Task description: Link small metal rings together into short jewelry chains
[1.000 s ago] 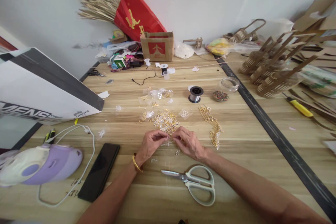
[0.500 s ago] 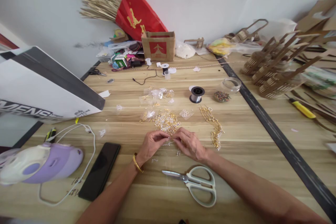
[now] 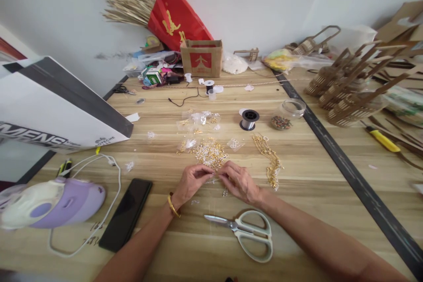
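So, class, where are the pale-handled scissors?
In the head view, the pale-handled scissors lie just below the right hand, to the right of the black phone.

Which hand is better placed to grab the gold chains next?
Probably the right hand: the gold chains lie on its side, while the left hand is farther away.

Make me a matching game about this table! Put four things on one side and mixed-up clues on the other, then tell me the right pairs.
Things:
1. scissors
2. left hand
3. phone
4. chains

Clues:
A. black, lying flat on the table
B. gold-coloured, to the right of the pile of tiny shiny pieces
C. has a gold bangle at its wrist
D. has two pale, looped handles

Right pairs: 1-D, 2-C, 3-A, 4-B
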